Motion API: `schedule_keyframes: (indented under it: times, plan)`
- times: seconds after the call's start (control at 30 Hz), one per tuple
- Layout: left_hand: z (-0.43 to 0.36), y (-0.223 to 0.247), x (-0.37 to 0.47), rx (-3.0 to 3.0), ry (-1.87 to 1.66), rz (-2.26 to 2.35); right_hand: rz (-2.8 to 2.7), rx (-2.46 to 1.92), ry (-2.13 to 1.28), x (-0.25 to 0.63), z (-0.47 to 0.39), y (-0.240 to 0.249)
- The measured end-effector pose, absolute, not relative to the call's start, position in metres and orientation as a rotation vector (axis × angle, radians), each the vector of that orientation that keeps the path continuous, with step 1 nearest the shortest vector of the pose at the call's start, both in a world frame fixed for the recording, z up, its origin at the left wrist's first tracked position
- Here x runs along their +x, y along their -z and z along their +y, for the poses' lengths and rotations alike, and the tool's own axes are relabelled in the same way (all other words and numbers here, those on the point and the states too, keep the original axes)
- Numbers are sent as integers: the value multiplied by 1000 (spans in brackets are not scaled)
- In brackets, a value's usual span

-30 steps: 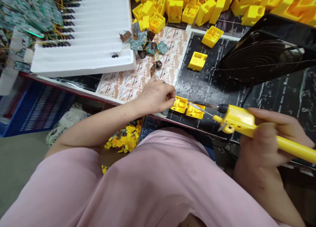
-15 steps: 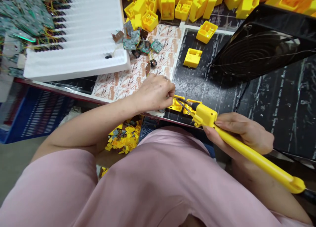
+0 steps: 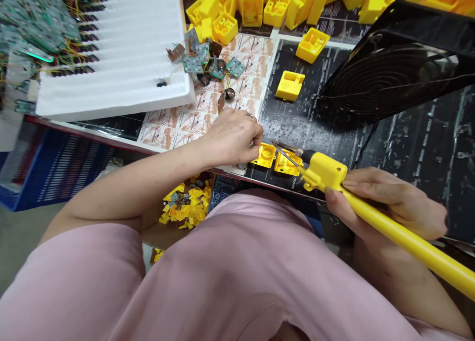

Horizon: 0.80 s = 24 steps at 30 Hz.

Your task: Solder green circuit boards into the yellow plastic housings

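Note:
In my right hand (image 3: 397, 200) is a yellow soldering iron (image 3: 328, 169) with a long handle, a dark collar and thin metal parts at its front. Its tip points left, over two open yellow plastic housings at the table's front edge. My left hand (image 3: 235, 135), with a ring on one finger, is closed in a pinch at the left side of the first housing (image 3: 266, 155). What the fingertips hold is hidden. The second housing (image 3: 286, 163) lies just right of it, under the iron's tip.
A white foam tray (image 3: 144, 59) with green circuit boards (image 3: 40, 24) stands left. Loose boards and small speakers (image 3: 229, 93) lie beside it. Yellow housings (image 3: 252, 8) pile up behind; two others (image 3: 290, 85) sit nearer. A black fan (image 3: 386, 69) stands right. A blue crate (image 3: 63, 168) is below left.
My right hand has drawn the soldering iron back to the right, and its tip has left the first housing. My left hand stays in nearly the same place.

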<state>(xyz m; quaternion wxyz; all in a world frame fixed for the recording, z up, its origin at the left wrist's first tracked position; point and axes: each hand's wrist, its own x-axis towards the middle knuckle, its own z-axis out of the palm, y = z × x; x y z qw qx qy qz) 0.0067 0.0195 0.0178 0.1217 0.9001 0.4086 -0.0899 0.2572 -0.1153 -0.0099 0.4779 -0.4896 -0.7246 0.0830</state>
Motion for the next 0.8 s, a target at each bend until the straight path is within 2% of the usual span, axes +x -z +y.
schedule_keyframes:
  times: [0.2,0.37,0.43,0.63,0.8]
  plan:
    - [19,-15,6,2650,213,1161,-1642,-1365,-224,248,-114,6]
    - [19,-34,-24,2457,-520,1311,-1568,-1316,-167,250,-111,14]
    - [17,-37,-44,2297,-678,1441,-1621,-1353,-145,253,-111,17]
    - [-3,6,-68,2143,-576,1475,-1754,-1398,-61,259,-110,16]
    - [-12,33,-45,2166,-797,1272,-1711,-1365,-84,253,-114,16]
